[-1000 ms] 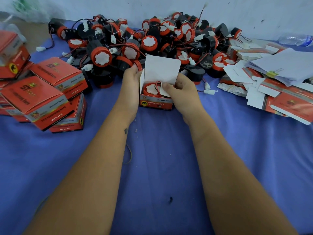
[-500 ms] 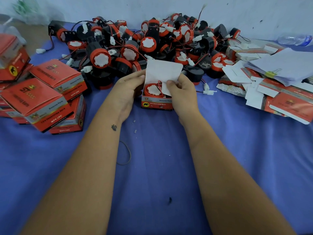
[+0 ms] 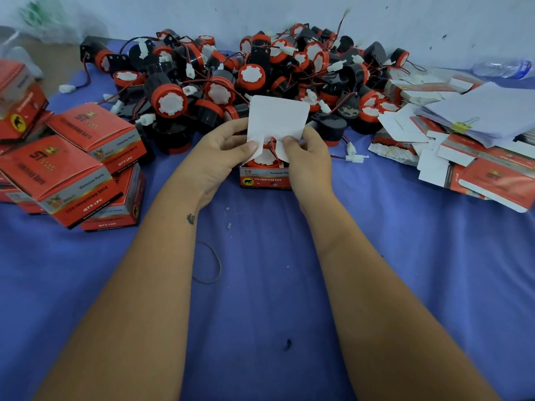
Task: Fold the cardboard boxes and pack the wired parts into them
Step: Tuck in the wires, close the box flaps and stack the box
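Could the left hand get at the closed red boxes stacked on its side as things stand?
Probably not right away: the left hand is pinching a side flap of the open box. Once it lets go, the way looks free: only bare blue cloth lies between it and the closed red boxes.

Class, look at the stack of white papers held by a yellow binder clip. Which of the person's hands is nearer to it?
Right. The right hand pinches a box flap, on the side towards the clipped papers; the left hand is farther away, across the box.

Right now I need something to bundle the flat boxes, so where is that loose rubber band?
In the head view, the rubber band lies on the blue cloth at centre, partly hidden behind the left forearm, nearer the camera than the open box.
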`<state>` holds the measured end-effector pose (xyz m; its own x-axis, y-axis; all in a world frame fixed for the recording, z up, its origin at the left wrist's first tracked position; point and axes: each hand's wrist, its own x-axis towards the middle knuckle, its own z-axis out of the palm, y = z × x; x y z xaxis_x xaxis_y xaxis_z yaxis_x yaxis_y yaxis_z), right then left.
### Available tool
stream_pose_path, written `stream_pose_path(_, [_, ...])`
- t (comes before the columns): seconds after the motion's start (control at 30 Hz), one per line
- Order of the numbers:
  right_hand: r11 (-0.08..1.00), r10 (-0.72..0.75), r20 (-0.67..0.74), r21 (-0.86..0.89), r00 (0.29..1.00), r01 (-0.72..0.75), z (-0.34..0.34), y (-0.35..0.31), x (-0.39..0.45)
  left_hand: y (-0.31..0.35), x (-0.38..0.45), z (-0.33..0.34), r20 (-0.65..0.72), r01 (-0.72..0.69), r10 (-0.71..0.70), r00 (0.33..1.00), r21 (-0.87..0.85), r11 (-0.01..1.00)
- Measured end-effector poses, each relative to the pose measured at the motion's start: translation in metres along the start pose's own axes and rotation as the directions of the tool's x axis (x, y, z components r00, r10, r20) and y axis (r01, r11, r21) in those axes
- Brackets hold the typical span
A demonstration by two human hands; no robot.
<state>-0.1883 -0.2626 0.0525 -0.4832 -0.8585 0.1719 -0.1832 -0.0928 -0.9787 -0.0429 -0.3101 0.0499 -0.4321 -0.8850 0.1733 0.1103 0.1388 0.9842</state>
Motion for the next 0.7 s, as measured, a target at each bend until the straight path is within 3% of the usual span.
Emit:
stream_pose_path(0.27, [0.994, -0.088, 0.106, 0.073, 0.99, 0.081, -0.012, -0.002, 0.0, 0.002, -0.004, 0.012, -0.166, -0.114, 0.148, 0.975, 0.2, 0.973])
stream_pose_path(0.37, [0.997, -0.028, 0.147, 0.079, 0.989, 0.016, -0.021, -0.004, 0.003, 0.003, -0.004, 0.007, -0.148, -0.076, 0.12, 0.982, 0.274, 0.959])
stream_pose_path(0.53, [0.996, 0.063, 0.219, 0.045, 0.974, -0.074, -0.036, -0.01, 0.007, 0.009, -0.004, 0.007, -0.076, 0.005, 0.007, 0.997, 0.158, 0.987])
stream_pose_path(0.7, [0.95, 0.226, 0.255, 0.157, 0.94, -0.271, -0.044, -0.016, 0.014, 0.01, -0.013, 0.01, -0.05, -0.051, 0.07, 0.996, 0.314, 0.948])
